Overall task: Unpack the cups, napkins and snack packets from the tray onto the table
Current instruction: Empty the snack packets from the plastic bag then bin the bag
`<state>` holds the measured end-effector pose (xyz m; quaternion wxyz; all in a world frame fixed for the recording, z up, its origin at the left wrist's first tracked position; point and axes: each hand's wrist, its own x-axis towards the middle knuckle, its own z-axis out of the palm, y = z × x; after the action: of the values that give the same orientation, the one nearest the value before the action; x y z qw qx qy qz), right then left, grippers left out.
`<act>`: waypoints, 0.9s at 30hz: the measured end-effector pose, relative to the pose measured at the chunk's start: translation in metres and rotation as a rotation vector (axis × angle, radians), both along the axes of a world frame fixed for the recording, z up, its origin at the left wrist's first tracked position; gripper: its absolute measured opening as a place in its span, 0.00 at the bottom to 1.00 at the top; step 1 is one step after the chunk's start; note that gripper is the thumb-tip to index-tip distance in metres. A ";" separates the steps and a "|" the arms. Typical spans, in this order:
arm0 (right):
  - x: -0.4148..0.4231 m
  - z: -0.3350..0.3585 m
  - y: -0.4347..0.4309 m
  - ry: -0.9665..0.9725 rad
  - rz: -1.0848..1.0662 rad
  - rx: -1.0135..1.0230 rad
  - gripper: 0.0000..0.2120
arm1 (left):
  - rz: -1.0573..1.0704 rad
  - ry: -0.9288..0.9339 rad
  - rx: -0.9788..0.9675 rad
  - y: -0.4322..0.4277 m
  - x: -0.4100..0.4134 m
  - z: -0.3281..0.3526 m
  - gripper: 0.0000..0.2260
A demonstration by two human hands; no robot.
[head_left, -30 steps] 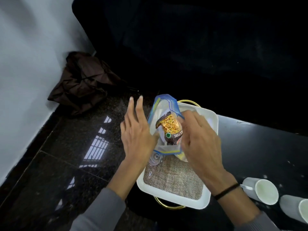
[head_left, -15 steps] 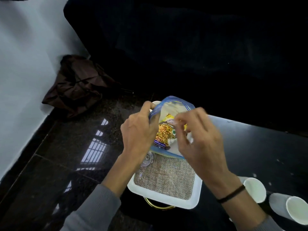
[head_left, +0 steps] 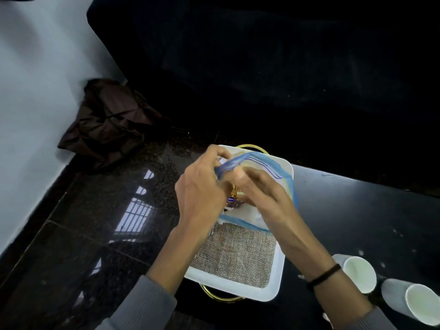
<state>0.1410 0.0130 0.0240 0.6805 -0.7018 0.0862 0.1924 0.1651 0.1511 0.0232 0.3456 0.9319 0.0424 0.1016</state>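
Hands [head_left: 234,194] are both gripping the clear blue-edged plastic bag [head_left: 264,167] of snacks over the white rectangular tray [head_left: 273,291]; next, likely opening it.

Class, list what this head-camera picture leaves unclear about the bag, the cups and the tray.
- Zip bag contents: mostly hidden behind left hand and right hand; motion-blurred.
- Outer cup: cut off by the right edge.
- Tray far half: covered by bag and hands.

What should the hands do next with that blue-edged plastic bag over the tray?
Probably pull the bag's mouth apart. Both the left hand and right hand pinch the blue-edged bag above the tray, and the snack packet sits inside.
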 end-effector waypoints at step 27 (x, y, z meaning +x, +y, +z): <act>0.013 -0.004 -0.050 0.286 -0.576 0.658 0.20 | 0.266 0.925 -1.346 0.016 -0.029 -0.109 0.28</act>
<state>0.1541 -0.0372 0.0201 0.8741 -0.3624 0.3050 0.1075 0.1364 0.1671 -0.0858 0.7625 0.4606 0.3419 -0.2993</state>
